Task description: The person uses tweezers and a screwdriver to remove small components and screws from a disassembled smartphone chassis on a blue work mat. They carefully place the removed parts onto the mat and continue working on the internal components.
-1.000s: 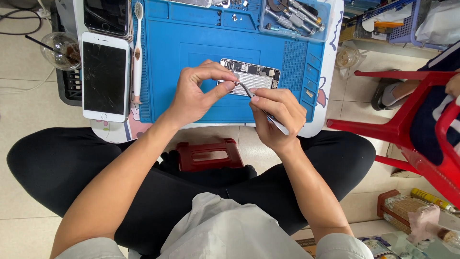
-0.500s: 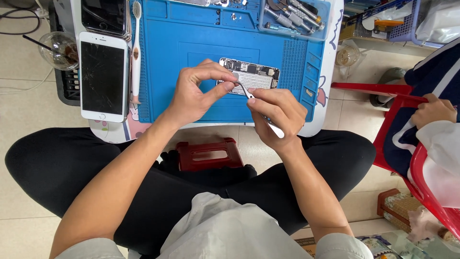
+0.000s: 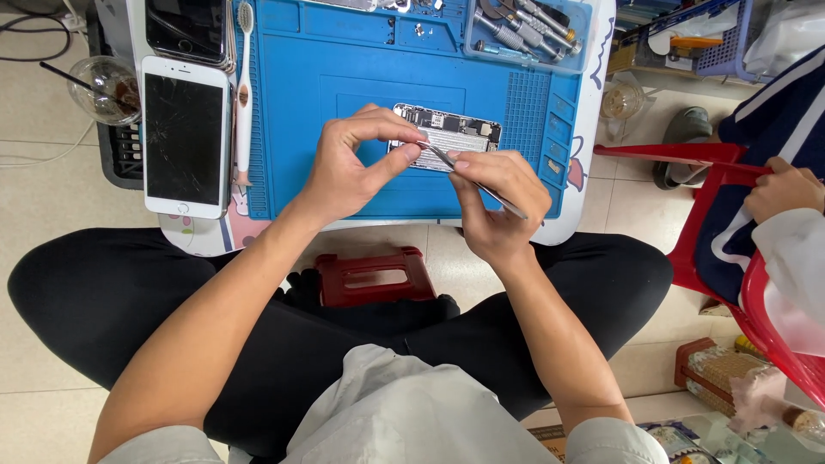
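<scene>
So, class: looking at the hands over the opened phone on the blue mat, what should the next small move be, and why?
Probably lower the tweezers tip gently into the opened phone. The right hand grips them like a pen, their point at the board's near edge, while the left hand pinches beside it, steadying over the blue mat.

Two bare hands are working over the mat: the left hand (image 3: 348, 167) and the right hand (image 3: 498, 202). One pair of tweezers (image 3: 473, 179) is sitting in the right hand. One opened phone body (image 3: 447, 133) is lying on one blue work mat (image 3: 344, 60). Two phones with screens are resting at the left: one white phone (image 3: 183, 137), one dark phone (image 3: 187, 30). One toothbrush (image 3: 244, 94) is lying beside them. One red stool (image 3: 374, 277) is standing below.
</scene>
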